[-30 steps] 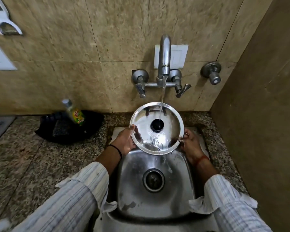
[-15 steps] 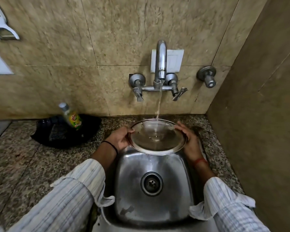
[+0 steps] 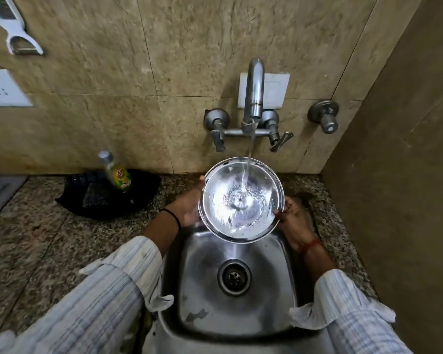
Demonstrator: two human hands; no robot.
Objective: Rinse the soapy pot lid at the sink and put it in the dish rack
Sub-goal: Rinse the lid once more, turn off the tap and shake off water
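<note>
Nearest the camera, two striped sleeves point(image 3: 108, 297) enter from the lower corners and frame the steel sink point(image 3: 205, 254). The sink drain point(image 3: 233, 277) sits at the centre of the basin, below the hands.

The pot lid point(image 3: 242, 200) is held over the far end of the sink, above the basin and clear of its floor. Its concave underside faces up toward the camera, tilted slightly forward. The left hand point(image 3: 188, 206) grips the lid's left rim, fingers closed onto the edge, with a dark band at the wrist. The right hand point(image 3: 290, 217) grips the right rim in the same way, fingertips pressed to the edge, with a red thread at the wrist.

A water stream point(image 3: 250, 159) falls from the faucet point(image 3: 253, 93) and strikes the lid just above its centre, spreading outward in a ring.

On the speckled table point(image 3: 36, 238) to the left of the sink lies a black tray point(image 3: 92, 200), with a green-labelled bottle point(image 3: 117, 172) standing tilted in it, well apart from the lid.

On the tiled wall behind, two tap handles flank the faucet, and a separate valve point(image 3: 324, 117) is mounted to the right. A white peeler point(image 3: 16, 34) hangs at the upper left above a white socket plate point(image 3: 3, 89).
</note>
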